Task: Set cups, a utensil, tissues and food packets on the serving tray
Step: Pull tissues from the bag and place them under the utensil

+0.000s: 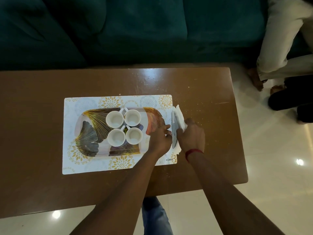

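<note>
The serving tray (88, 126), printed with gold and grey fan leaves, lies on a patterned placemat (71, 160). Several white cups (114, 119) stand upright and close together in its middle, with something small and green (124, 130) between them. Just off the tray's right end, a stack of white tissues (179, 114) lies at the mat's edge with a long silvery packet (174, 128) standing on edge against it. My right hand (191, 134) is closed over the tissues. My left hand (160, 139) pinches the packet's left side, above the tray's right end.
The brown table (42, 116) carries the placemat; its right edge (237, 126) is near my right hand. A dark green sofa (118, 31) runs along the far side. A seated person's legs and feet (271, 68) are at the far right, over glossy floor tiles.
</note>
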